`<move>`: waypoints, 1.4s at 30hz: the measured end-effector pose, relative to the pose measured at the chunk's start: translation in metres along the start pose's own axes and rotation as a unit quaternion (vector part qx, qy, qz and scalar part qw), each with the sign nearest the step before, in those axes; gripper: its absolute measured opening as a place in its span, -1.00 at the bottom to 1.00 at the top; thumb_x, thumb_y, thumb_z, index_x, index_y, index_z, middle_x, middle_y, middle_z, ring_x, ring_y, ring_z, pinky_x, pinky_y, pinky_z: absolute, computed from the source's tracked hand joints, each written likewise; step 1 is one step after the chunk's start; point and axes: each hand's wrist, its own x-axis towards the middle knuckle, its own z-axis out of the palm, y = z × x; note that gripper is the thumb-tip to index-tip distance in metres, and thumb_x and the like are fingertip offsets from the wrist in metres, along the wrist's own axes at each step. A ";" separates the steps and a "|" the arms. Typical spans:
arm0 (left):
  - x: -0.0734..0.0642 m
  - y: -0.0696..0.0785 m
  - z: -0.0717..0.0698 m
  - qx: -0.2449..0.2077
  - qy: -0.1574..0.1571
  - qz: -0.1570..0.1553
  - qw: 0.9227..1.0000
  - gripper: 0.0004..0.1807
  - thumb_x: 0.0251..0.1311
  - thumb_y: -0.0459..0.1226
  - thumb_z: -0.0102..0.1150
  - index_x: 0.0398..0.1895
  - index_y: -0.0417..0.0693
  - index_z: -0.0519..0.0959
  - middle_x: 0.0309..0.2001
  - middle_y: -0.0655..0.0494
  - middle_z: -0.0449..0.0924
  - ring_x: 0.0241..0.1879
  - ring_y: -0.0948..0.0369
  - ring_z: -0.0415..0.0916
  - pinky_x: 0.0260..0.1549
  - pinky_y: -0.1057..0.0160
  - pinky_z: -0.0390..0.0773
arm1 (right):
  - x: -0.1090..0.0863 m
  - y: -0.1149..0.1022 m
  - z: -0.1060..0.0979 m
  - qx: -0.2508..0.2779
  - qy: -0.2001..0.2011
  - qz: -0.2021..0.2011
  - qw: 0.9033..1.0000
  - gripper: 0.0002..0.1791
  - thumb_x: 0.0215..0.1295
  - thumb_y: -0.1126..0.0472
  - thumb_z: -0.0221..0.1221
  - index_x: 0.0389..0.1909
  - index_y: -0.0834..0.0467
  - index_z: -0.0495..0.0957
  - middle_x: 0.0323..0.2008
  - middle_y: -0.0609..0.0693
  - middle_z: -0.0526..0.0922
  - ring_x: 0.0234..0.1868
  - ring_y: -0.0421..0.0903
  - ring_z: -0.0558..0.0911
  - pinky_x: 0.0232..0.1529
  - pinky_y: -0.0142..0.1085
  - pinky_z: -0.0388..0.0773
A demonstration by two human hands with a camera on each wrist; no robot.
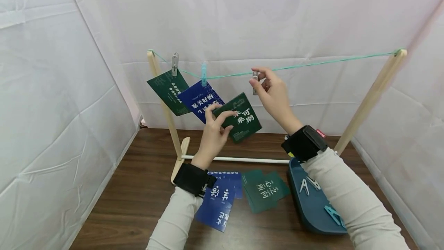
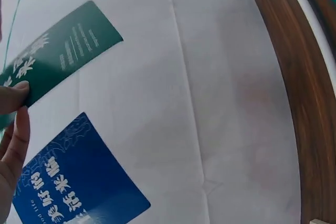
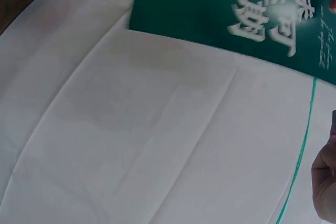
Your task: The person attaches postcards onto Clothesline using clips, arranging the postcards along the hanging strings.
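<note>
Between thumb and fingers, my left hand (image 1: 216, 136) pinches a green card (image 1: 249, 122) with white lettering, tilted below the teal string (image 1: 312, 65). My right hand (image 1: 275, 95) pinches a grey clothespin (image 1: 255, 83) right at the string, above and to the right of that card. Farther left, a blue card (image 1: 199, 97) hangs from a light blue clothespin (image 1: 204, 75), its lower part behind my left hand. Beside it, another green card (image 1: 165, 91) hangs from a grey clothespin. In the left wrist view, my left thumb lies on the held green card (image 2: 73, 45).
Wooden posts (image 1: 371, 101) hold the string, with a white rod (image 1: 249, 160) low between them. Blue cards (image 1: 216, 207) and green cards (image 1: 265, 192) lie on the brown table (image 1: 128, 203). A blue tray (image 1: 306, 215) with several clothespins stands at right, partly under my right sleeve.
</note>
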 end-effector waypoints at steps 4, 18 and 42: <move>0.003 0.000 -0.004 0.014 0.020 0.023 0.999 -0.52 0.13 -0.50 0.20 0.13 -0.04 0.42 0.15 -0.21 0.29 -0.47 0.14 0.32 -0.44 0.27 0.39 | 0.007 -0.009 0.001 0.025 0.008 0.001 1.000 -0.62 0.29 0.26 0.17 0.08 0.34 0.45 -0.28 0.21 0.56 -0.61 -0.44 0.34 -0.57 -0.52 0.23; 0.024 -0.013 0.006 -0.140 0.089 -0.110 0.980 -0.84 0.21 -0.46 0.14 -0.18 -0.20 0.64 -0.16 -0.13 0.65 -0.41 0.05 0.50 0.13 0.03 0.42 | 0.045 -0.036 0.007 0.127 -0.025 0.022 0.991 -0.70 0.22 0.35 0.22 -0.04 0.36 0.52 -0.14 0.29 0.63 -0.22 -0.34 0.61 -0.11 -0.44 0.55; 0.046 -0.019 0.019 -0.181 0.105 -0.177 0.962 -0.90 0.21 -0.54 0.06 -0.43 -0.26 0.50 -0.48 -0.15 0.43 -0.54 0.26 0.15 -0.23 0.27 0.36 | 0.077 -0.009 0.026 0.081 -0.053 0.105 0.990 -0.88 0.24 0.33 0.20 -0.30 0.33 0.58 -0.23 0.23 0.69 -0.44 -0.37 0.59 -0.21 -0.45 0.54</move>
